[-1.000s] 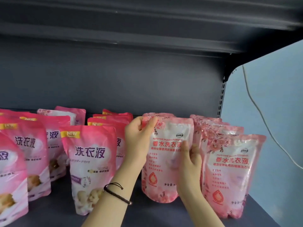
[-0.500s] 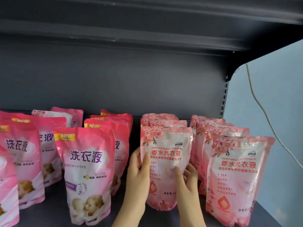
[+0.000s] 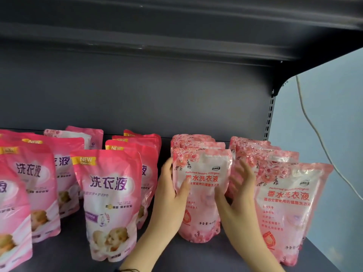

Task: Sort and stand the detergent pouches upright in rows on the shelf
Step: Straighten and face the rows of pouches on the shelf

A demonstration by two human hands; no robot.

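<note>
The rose-print pouch (image 3: pixel 204 193) stands upright on the shelf (image 3: pixel 176 254), at the front of its row; the left hand (image 3: pixel 169 195) pinches its left edge, thumb across the front; the right hand (image 3: pixel 240 197), fingers spread and straight, rests against its right edge; a second rose-print row (image 3: pixel 290 203) stands just to the right; pink pouches (image 3: pixel 110 201) stand to the left.

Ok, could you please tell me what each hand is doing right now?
Left hand: grips the pale pink floral plastic pouch.
Right hand: open, fingers straight, beside that pouch.
</note>
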